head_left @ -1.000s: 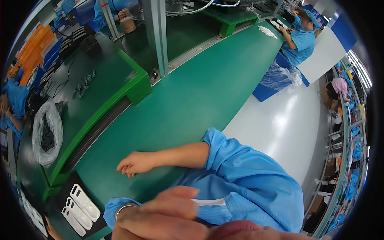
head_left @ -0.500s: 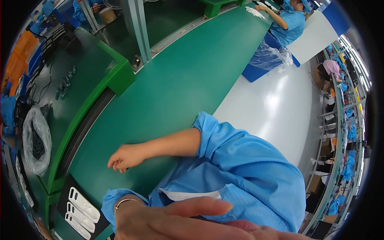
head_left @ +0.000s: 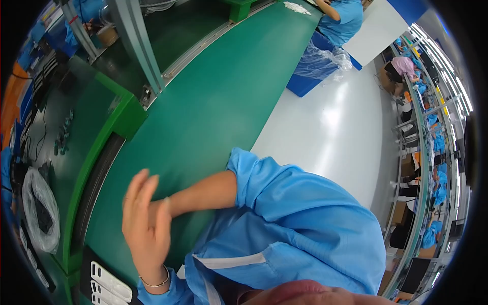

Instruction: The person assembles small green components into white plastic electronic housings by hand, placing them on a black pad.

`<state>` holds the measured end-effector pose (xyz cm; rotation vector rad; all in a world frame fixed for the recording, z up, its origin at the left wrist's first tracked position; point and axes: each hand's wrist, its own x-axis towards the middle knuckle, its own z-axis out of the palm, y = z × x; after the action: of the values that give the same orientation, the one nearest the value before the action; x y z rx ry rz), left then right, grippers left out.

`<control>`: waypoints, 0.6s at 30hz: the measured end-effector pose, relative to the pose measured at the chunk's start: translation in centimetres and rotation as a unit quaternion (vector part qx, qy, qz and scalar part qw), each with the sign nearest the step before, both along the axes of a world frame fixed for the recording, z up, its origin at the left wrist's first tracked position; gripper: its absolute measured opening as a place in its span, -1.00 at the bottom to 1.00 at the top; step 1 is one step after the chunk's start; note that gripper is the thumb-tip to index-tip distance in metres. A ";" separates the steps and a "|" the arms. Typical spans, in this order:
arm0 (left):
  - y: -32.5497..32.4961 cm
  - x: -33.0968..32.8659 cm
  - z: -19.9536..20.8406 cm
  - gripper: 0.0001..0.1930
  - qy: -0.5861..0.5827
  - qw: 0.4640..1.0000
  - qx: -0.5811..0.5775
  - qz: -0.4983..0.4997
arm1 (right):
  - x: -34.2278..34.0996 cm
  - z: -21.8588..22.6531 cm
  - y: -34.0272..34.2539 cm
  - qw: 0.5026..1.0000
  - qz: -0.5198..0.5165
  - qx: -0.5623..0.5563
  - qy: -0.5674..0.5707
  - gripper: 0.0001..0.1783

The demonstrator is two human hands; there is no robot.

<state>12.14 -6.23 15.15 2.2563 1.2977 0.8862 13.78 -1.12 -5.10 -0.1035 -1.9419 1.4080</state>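
Closest to my head camera, the left hand (head_left: 145,236) is raised, fingers apart and thumb spread wide, with nothing visible in its grasp; a thin bangle (head_left: 161,280) circles its wrist. Behind it I catch only a sliver of the right hand (head_left: 153,211), at the end of a bare forearm (head_left: 206,193) that crosses above the green worktop (head_left: 218,101); I cannot tell whether its fingers are curled or holding anything. Near the left wrist, toward the lower left, white slotted panels (head_left: 113,283) lie side by side on a black mat (head_left: 87,267), partly cut off by the view's edge and apart from both hands. I judge this a pause between handlings; picking up a panel would call for lowering the left hand and narrowing its fingers. Farther left, past the green frame (head_left: 133,116), sits an open clear plastic bag (head_left: 49,242) with dark contents, and beyond it small dark green parts (head_left: 63,134). A metal post (head_left: 137,46) rises beyond the frame. Farthest up the worktop, a heap of white pieces (head_left: 297,7) lies near a blue-clad co-worker (head_left: 345,25), above a film-draped blue bin (head_left: 304,85).
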 end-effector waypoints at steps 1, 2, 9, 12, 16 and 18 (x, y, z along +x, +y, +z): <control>0.4 -1.2 -1.4 -0.66 0.117 0.990 0.062 0.056 | -1.3 -0.5 -0.2 1.000 -0.005 0.018 -0.006 -0.72; 1.4 -2.2 -3.4 -0.69 0.198 0.972 0.107 0.073 | -1.4 -1.1 -0.5 0.999 -0.043 -0.015 -0.008 -0.73; 2.4 -9.4 -10.8 -0.69 0.057 0.981 -0.001 0.186 | 1.4 4.8 2.4 0.966 -0.115 -0.221 -0.072 -0.85; 3.1 -8.9 -12.7 -0.67 -0.239 0.932 -0.167 0.214 | 2.4 5.5 2.7 0.946 -0.111 -0.298 -0.063 -0.81; 2.8 -8.8 -13.2 -0.54 -0.464 0.841 -0.234 0.150 | 2.4 5.7 2.2 0.956 -0.091 -0.275 -0.050 -0.73; 2.4 -8.8 -12.8 -0.49 -0.509 0.805 -0.273 0.135 | 2.1 5.5 2.0 0.958 -0.074 -0.274 -0.041 -0.70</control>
<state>3.37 -3.85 2.31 0.8711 1.1004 1.3240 15.89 0.88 0.43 -0.5611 -1.5157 1.8222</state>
